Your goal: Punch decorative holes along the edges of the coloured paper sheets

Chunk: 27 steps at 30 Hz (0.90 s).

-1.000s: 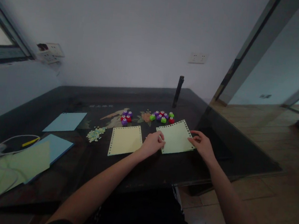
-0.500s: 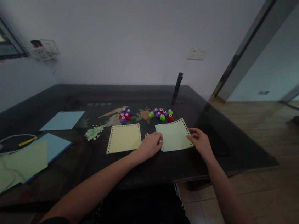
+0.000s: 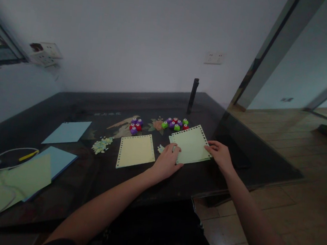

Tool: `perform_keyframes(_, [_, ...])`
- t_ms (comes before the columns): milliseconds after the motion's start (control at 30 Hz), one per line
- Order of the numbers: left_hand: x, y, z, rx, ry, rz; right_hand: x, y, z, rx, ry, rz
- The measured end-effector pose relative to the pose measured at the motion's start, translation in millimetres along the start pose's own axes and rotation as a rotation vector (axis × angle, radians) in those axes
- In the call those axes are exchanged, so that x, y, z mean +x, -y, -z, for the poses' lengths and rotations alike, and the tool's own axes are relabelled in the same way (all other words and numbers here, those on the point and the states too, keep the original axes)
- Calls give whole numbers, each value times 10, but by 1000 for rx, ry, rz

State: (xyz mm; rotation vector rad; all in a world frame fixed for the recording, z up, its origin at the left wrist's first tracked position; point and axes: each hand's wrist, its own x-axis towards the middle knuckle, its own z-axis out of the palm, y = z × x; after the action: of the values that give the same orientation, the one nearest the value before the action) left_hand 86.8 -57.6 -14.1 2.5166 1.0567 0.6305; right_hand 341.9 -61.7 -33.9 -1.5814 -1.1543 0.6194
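Light green sheets of punched paper (image 3: 192, 145), with holes along the top and right edges, lie loosely stacked between my hands. The top sheet sits askew over the one beneath. My left hand (image 3: 167, 162) holds the lower left corner, fingers at the left edge and thumb spread along the bottom. At the right edge, my right hand (image 3: 220, 155) pinches the paper between thumb and fingers. A pale yellow punched sheet (image 3: 136, 151) lies flat left of my left hand. Small paper bits (image 3: 160, 148) show beside my left fingers.
Red, purple and green eye-marked pieces form one cluster (image 3: 135, 126) and another (image 3: 176, 124) behind the papers. A paper-scrap pile (image 3: 102, 145), blue sheets (image 3: 67, 132), green sheets (image 3: 26, 174) and a white cable (image 3: 17, 149) lie left. A black upright object (image 3: 192, 96) stands behind.
The top green sheet has turned and shifted slightly away from me, exposing more of the sheet below. My left thumb has spread away from the fingers. My right hand stays at the right edge.
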Motion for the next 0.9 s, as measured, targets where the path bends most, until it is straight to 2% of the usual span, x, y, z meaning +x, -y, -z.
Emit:
perform_keyframes(233, [-2, -33, 11, 8, 24, 32, -55, 114, -2, -31, 30, -31])
perform_keyframes(600, [-9, -59, 33, 42, 55, 40, -30, 67, -39, -237, 26, 79])
perform_keyframes(900, [-18, -53, 20, 75, 57, 23, -22, 77, -6, -353, -49, 148])
